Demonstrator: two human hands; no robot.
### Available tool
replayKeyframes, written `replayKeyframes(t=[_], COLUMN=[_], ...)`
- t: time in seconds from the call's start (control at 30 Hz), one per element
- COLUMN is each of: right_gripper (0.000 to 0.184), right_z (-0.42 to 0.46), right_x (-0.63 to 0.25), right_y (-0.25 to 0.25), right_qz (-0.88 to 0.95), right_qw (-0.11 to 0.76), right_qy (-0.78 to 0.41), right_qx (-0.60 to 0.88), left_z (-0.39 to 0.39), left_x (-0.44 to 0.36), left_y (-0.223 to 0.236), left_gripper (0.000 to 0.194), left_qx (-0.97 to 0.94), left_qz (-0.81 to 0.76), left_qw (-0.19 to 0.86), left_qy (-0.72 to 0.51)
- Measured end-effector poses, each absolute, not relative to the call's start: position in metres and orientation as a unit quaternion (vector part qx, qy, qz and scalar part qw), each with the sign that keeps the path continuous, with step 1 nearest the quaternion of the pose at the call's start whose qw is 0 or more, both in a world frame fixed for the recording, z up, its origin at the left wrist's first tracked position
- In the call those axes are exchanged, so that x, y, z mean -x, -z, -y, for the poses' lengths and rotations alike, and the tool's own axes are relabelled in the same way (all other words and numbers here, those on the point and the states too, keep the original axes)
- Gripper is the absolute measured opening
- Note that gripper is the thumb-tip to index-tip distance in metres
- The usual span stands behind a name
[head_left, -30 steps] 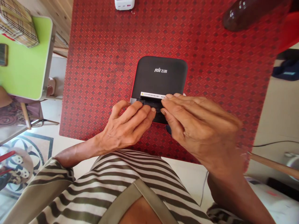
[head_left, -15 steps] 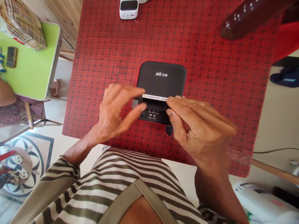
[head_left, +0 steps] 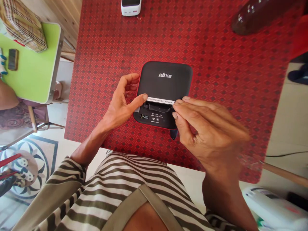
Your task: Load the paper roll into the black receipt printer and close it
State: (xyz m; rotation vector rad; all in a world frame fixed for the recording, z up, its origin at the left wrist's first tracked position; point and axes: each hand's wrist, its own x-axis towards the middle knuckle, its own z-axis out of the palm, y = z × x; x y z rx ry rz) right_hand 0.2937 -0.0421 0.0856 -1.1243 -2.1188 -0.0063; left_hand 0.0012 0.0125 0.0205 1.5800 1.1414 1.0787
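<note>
Head view, near to far. Your olive-and-white striped shirt [head_left: 115,192] fills the bottom of the frame. Your left hand [head_left: 117,109] stands open, its thumb tip laid on the left end of a narrow white label strip [head_left: 160,100], the fingers curled up just beside the box's left edge. Your right hand [head_left: 207,131] is blurred, its fingers and thumb gathered at the strip's right end; whether they pinch it, you cannot tell from this view. The two hands are apart, with the strip spanning between them.

The strip crosses a matte black rounded-square Feie box [head_left: 163,83] lying flat near the middle of a red diamond-patterned mat [head_left: 216,64]. A dark recess [head_left: 156,107] sits just below the strip, and a small button panel [head_left: 151,119] lies nearer you. A dark blue tab [head_left: 173,134] shows at the box's near edge.

My read: the step in hand is working the strip from both ends, and the next move calls for a sure hold at the right end. Open mat lies wide to the left, right and far side of the box, with less toward your body. Farther out are a white charger block [head_left: 130,7] at the far edge, a glossy dark brown bottle [head_left: 260,16] at upper right, and a lime-green folding table [head_left: 31,70] with a plaid bag [head_left: 22,29] past the mat's left edge.
</note>
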Motion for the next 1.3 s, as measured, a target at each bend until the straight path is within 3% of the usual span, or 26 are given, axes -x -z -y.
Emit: replayKeyframes(t=[0.17,0.47,0.63,0.9,1.17,1.3], right_gripper=[0.030,0.058,0.046,0.032,0.029,0.037], right_z=[0.042,0.050,0.067,0.084,0.083,0.085], right_x=[-0.292,-0.302,-0.303,-0.290,-0.284,-0.284], right_y=[-0.085,-0.095,-0.070,-0.056,-0.046,-0.045], right_qz=[0.826,0.782,0.683,0.670,0.681,0.677], right_qw=[0.358,0.401,0.479,0.464,0.478,0.476], right_qy=[0.006,-0.020,-0.010,-0.051,-0.055,-0.073], right_qx=[0.435,0.476,0.552,0.578,0.551,0.557], left_z=[-0.016,0.012,0.022,0.025,0.032,0.034], left_x=[0.002,0.010,0.017,0.003,-0.006,-0.008], left_y=[-0.024,-0.031,-0.024,-0.036,-0.026,-0.019], left_gripper=[0.072,0.067,0.073,0.077,0.069,0.073], left_qx=[-0.640,-0.630,-0.626,-0.620,-0.593,-0.602], left_qz=[-0.467,-0.481,-0.461,-0.460,-0.475,-0.503], left_qw=[0.446,0.438,0.469,0.485,0.477,0.443], left_qy=[-0.416,-0.425,-0.418,-0.412,-0.442,-0.434])
